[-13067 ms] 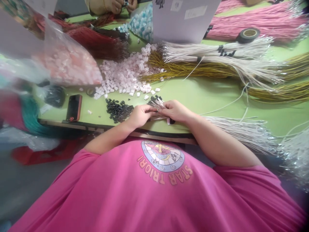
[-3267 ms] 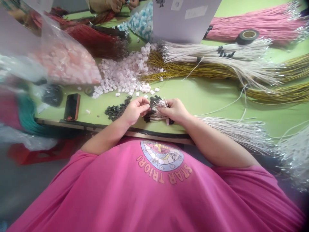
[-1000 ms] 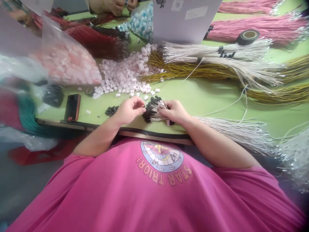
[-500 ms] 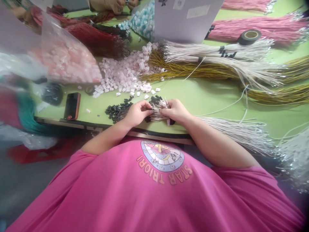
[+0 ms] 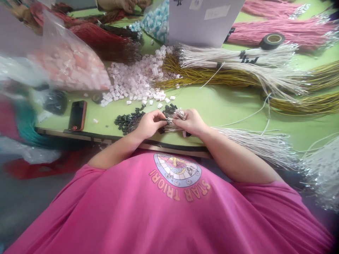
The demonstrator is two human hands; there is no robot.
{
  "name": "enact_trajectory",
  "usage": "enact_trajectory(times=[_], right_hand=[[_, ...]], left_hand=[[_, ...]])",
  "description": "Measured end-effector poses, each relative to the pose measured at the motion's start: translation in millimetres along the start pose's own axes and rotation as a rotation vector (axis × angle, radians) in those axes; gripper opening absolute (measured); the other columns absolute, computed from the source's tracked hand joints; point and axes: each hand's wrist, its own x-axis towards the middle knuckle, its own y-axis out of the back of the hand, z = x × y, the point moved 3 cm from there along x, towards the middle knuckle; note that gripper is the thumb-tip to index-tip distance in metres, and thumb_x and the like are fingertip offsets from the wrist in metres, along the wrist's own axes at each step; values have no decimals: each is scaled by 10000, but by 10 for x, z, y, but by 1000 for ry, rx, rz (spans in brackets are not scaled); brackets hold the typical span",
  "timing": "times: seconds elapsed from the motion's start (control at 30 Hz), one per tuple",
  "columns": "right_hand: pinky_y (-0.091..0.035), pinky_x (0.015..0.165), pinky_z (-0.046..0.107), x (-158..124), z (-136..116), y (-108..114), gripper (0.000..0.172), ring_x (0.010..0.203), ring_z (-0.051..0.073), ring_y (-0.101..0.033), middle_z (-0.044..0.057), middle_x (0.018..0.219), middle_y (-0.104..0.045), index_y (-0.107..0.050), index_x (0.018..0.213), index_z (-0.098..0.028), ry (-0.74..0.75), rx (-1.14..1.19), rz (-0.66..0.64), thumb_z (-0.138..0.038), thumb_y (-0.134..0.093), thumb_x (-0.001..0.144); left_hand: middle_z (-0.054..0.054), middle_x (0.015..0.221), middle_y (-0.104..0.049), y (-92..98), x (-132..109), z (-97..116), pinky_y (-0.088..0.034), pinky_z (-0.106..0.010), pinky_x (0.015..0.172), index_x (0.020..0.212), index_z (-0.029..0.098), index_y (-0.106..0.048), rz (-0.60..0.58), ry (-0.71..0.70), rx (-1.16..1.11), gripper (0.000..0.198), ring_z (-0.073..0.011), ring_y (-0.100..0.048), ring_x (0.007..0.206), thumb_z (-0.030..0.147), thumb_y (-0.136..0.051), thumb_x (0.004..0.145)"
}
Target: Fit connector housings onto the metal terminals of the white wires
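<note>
My left hand (image 5: 152, 123) is closed in a pinch, with a small dark piece at the fingertips that looks like a black plastic connector. Right beside it lies a heap of black connectors (image 5: 128, 121). My right hand (image 5: 192, 121) is closed around the ends of a bundle of white wires (image 5: 254, 141), whose metal-tipped ends (image 5: 181, 113) poke out past the thumb. The bundle runs to the right beneath my right forearm. More black connectors (image 5: 170, 108) sit just behind the wire ends, between my two hands.
White connectors (image 5: 135, 79) are heaped behind my hands, near a bag of pinkish pieces (image 5: 75, 67). A phone (image 5: 77, 115) lies left. Yellow wires (image 5: 233, 77), pink wires (image 5: 280, 31) and a tape roll (image 5: 272, 40) lie right. Another person's hands (image 5: 132, 5) show at the far edge.
My right hand has turned slightly, and the wire ends in it now bunch closer together and point up more. The left hand stays nearly in place, still pinching.
</note>
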Motion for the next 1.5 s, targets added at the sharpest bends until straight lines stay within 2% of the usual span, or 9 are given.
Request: enact_trajectory(times=[0.37,0.57,1.0,1.23,1.5], right_hand=[[-333,305,189,8,26,-8,127,332,101,-494,-42,474,-500,-619,694,-150,-7,43,-12,-213,-512,668],[-353,353,192,15,37,-3,140,391,85,-484,-34,500,-500,-633,687,-135,14,27,14,-226,-528,681],[-314,289,197,18,42,-11,171,343,89,-484,-33,498,-499,-615,688,-139,-21,60,-60,-278,-527,731],[-311,282,194,26,41,-11,157,341,89,-481,-42,478,-477,-593,661,-146,-25,62,-60,-266,-523,735],[-312,288,189,33,44,-13,142,349,77,-458,-50,468,-441,-555,615,-156,-32,69,-74,-244,-523,722]], left_hand=[[0,694,-631,11,-33,82,-455,-258,615,764,178,-621,24,-29,45,181,-133,-577,642,306,-720,684],[-5,706,-637,29,-53,86,-449,-264,628,775,183,-639,60,-84,139,170,-140,-581,660,316,-713,698],[16,741,-654,59,-37,144,-455,-248,632,777,186,-647,109,-141,289,100,-112,-553,632,219,-703,700],[13,778,-659,53,-36,130,-461,-255,675,773,184,-649,91,-190,280,95,-115,-571,677,203,-711,702],[17,771,-657,58,-34,108,-451,-253,641,775,187,-652,106,-190,280,101,-108,-551,638,199,-715,698]])
